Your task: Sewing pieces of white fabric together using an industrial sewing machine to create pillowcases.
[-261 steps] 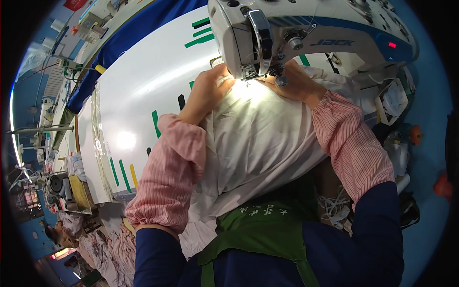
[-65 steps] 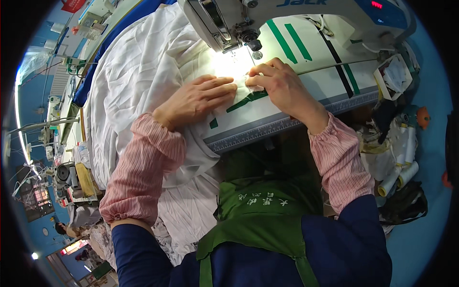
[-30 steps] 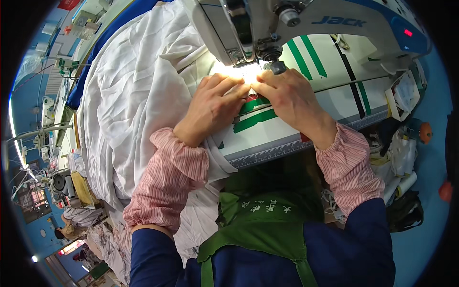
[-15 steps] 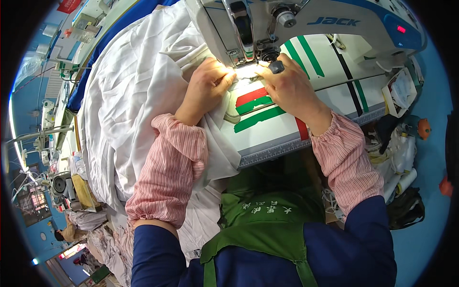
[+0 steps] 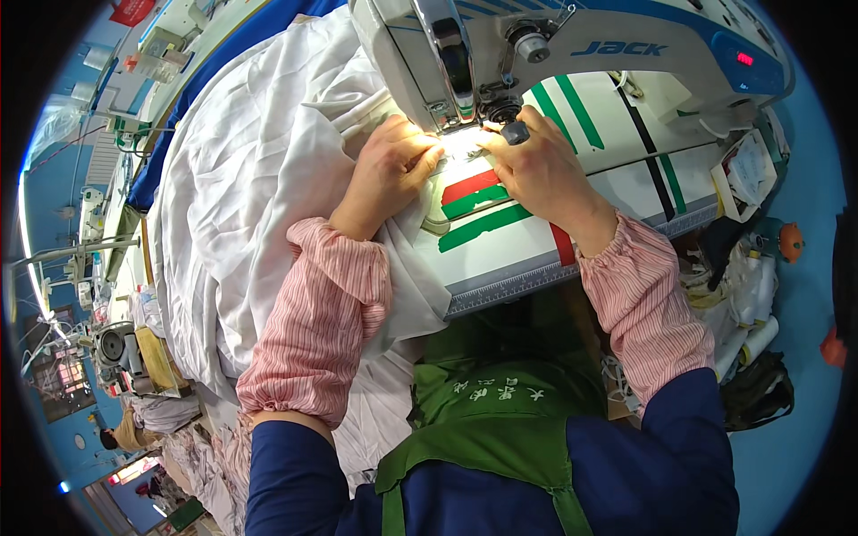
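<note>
A large white cloth [image 5: 259,188] is bunched on the left of the sewing machine [image 5: 572,45] and hangs over the table's front edge. My left hand [image 5: 389,170] is closed, pinching the cloth's edge just left of the needle area. On the other side of the needle, my right hand [image 5: 541,165] is closed with its fingertips on the white cloth by the presser foot. A dark knob by the needle bar partly covers those fingers. Strong lamp glare washes out the cloth between my hands, so the stitching spot cannot be made out.
Green, red and black tape strips [image 5: 483,228] mark the white machine bed. A ruler strip [image 5: 509,288] runs along the table's front edge. On the right sits a small open box [image 5: 746,174], above bags and thread cones [image 5: 760,339]. Other machines stand at far left.
Both hands stay by the needle with only very slight shifts. The whole view has moved slightly; the cloth lies almost as before.
</note>
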`<state>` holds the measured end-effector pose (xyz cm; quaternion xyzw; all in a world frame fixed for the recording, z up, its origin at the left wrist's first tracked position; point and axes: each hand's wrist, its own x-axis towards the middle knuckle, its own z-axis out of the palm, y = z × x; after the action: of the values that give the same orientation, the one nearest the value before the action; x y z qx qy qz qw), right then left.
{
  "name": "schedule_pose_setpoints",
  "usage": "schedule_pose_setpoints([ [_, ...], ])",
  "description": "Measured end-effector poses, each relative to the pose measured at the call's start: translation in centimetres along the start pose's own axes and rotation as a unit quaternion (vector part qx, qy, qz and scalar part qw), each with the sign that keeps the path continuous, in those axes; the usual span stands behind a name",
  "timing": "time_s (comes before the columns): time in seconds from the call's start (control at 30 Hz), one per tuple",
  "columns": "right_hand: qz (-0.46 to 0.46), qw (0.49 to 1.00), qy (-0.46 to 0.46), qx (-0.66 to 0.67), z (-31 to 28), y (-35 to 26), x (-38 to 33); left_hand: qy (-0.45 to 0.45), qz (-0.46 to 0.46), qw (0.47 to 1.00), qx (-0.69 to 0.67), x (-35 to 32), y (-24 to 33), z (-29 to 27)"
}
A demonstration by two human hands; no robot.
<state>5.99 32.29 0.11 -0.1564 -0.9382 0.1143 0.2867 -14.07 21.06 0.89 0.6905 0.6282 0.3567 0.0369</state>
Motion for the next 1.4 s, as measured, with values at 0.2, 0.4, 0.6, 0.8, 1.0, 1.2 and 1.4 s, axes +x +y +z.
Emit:
schedule_pose_setpoints([
  [0.2,-0.01,0.999,0.03,0.018,0.2,0.4,0.1,-0.053,0.043,0.997,0.029,0.6,0.0,-1.3],
  [0.4,-0.028,0.983,0.147,0.11,-2.0,-4.8,-1.7,-0.153,-0.065,0.985,0.039,-0.7,2.5,-3.1],
  [0.6,-0.073,0.99,-0.003,0.118,1.1,-13.2,-2.8,-0.191,0.175,0.942,0.215,1.9,1.6,-4.0],
  [0.8,-0.08,0.987,-0.043,0.136,-1.2,-10.8,-5.7,-0.173,0.023,0.96,0.22,-1.4,4.1,-1.9],
  [1.0,-0.073,0.985,-0.062,0.141,-3.3,-8.0,-7.9,-0.085,-0.036,0.975,0.201,-3.2,6.6,0.4],
  [1.2,-0.064,0.988,-0.056,0.129,-4.2,-7.9,-6.9,-0.092,-0.036,0.975,0.2,-2.4,6.8,0.1],
  [1.4,0.054,0.994,0.041,0.089,-4.7,-1.6,-5.6,-0.073,-0.001,0.973,0.219,-2.4,6.2,0.4],
])
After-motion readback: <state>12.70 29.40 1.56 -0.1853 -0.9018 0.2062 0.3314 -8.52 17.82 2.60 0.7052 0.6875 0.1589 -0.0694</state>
